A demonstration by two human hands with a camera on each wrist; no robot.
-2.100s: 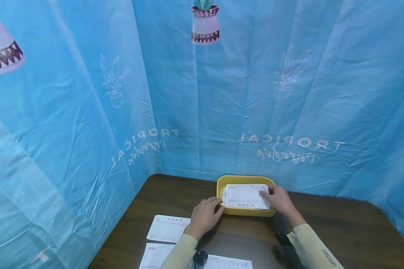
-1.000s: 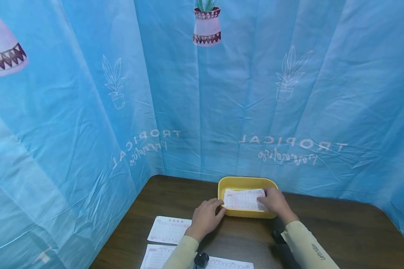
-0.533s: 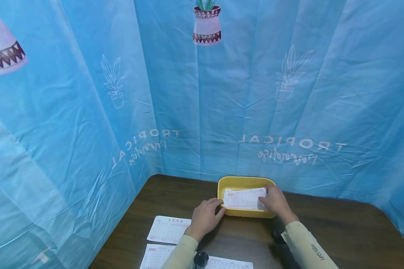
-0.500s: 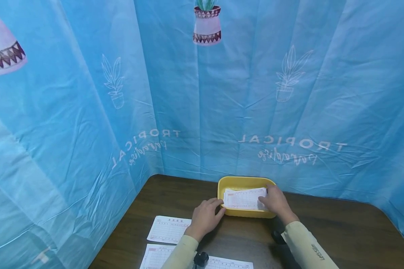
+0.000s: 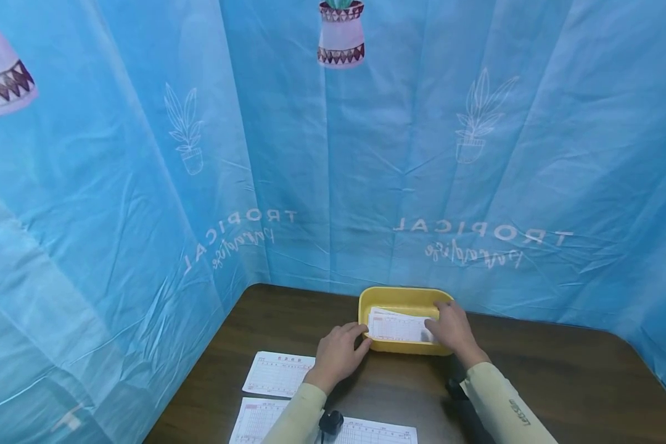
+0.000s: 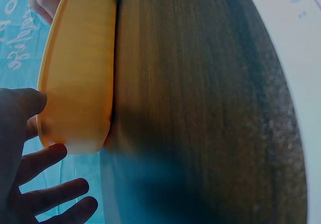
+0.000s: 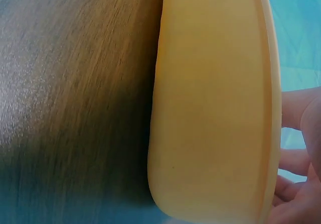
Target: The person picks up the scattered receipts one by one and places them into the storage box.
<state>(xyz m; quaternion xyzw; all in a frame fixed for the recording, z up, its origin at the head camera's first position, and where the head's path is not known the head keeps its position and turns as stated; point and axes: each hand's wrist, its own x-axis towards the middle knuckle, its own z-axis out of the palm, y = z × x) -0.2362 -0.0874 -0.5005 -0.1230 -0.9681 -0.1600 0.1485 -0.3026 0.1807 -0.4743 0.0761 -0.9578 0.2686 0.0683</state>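
A yellow plastic basket point(image 5: 406, 348) stands near the table's back edge with a small pile of printed paper slips point(image 5: 398, 327) inside. My left hand point(image 5: 337, 354) holds its front left corner. In the left wrist view the thumb lies on the basket's rim point(image 6: 45, 73), one finger goes behind it, and the others spread below. My right hand point(image 5: 455, 327) reaches over the right end, thumb at the slips' right edge and index finger stretched beyond their far corner. In the right wrist view its fingers point(image 7: 295, 161) are partly hidden behind the basket wall.
A printed slip pile point(image 5: 277, 373) lies left of my left forearm. Nearer are another slip pile point(image 5: 255, 420) and a third slip pile point(image 5: 374, 431), partly covered by the sleeve point(image 5: 296, 416). A blue curtain point(image 5: 366, 185) rises behind the brown table point(image 5: 566, 376).
The right hand lowered the slips from above the basket onto its floor, then its thumb and index finger spread at their right end. The left hand stayed at the corner.
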